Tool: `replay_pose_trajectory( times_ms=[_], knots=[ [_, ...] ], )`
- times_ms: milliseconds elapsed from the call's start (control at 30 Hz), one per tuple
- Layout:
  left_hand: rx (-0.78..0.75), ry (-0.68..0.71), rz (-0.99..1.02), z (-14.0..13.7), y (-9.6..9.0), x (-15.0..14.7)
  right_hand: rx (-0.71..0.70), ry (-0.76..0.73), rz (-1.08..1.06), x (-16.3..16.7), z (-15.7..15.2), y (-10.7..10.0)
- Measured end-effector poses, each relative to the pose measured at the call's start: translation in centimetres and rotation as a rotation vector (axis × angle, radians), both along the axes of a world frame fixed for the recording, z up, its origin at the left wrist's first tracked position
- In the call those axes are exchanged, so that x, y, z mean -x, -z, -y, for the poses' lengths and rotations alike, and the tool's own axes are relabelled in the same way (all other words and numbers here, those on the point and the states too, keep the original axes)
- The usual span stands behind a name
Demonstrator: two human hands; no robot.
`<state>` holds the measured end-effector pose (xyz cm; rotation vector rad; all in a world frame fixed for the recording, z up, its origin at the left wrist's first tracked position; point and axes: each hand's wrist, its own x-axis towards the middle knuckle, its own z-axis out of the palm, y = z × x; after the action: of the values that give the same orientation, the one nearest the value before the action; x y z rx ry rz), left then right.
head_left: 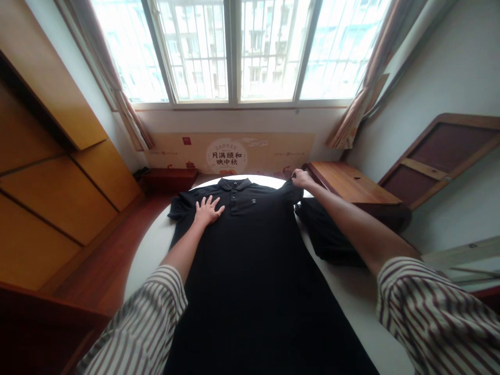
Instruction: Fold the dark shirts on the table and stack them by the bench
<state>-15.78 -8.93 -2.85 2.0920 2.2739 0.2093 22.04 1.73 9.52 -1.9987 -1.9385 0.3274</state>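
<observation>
A black polo shirt (253, 260) lies spread front side up, its collar at the far end and its body running toward me. On the upper chest, left of the button placket, my left hand (209, 211) rests flat with its fingers spread. At the far right my right hand (301, 178) pinches the end of the shirt's right-side sleeve, which is lifted slightly. The left-side sleeve lies out flat. Under the shirt is a white round-edged table (146, 255).
Folded black cloth (328, 234) lies on the table right of the shirt, below my right forearm. Beyond stand a wooden cabinet (351, 179) and a long printed box panel (273, 151) under the window. Yellow-brown cupboards (50, 198) line the left wall.
</observation>
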Motion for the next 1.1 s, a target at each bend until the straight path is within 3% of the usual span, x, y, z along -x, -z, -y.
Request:
replay_pose_trajectory(
  times_ms=[133, 333, 433, 600, 767, 933, 1100],
  knots=[
    [0.007, -0.002, 0.002, -0.1, 0.0, 0.0, 0.017, 0.053, 0.164, 1.8, 0.6, 1.0],
    [0.026, -0.003, 0.005, -0.1, -0.2, 0.0, 0.087, -0.253, 0.23, 9.0, 0.9, 3.6],
    [0.037, -0.002, 0.001, 0.0, -0.3, 0.0, 0.178, -0.286, 0.231, 11.2, 0.9, 6.1],
    [0.033, -0.005, -0.003, 0.1, -0.4, -0.2, 0.2, -0.236, 0.219, 10.6, -0.1, 9.7],
    [0.022, -0.003, 0.005, 0.2, -0.4, -0.1, 0.131, -0.27, 0.244, 10.2, -0.1, 9.4],
    [0.005, -0.013, 0.012, 0.0, -0.1, 0.0, -0.062, -0.4, 0.314, 13.5, 4.9, 8.3],
    [-0.122, -0.017, 0.086, 0.1, -0.2, -0.2, -0.055, -0.632, 0.304, 17.5, 15.0, 9.1]
  ],
)
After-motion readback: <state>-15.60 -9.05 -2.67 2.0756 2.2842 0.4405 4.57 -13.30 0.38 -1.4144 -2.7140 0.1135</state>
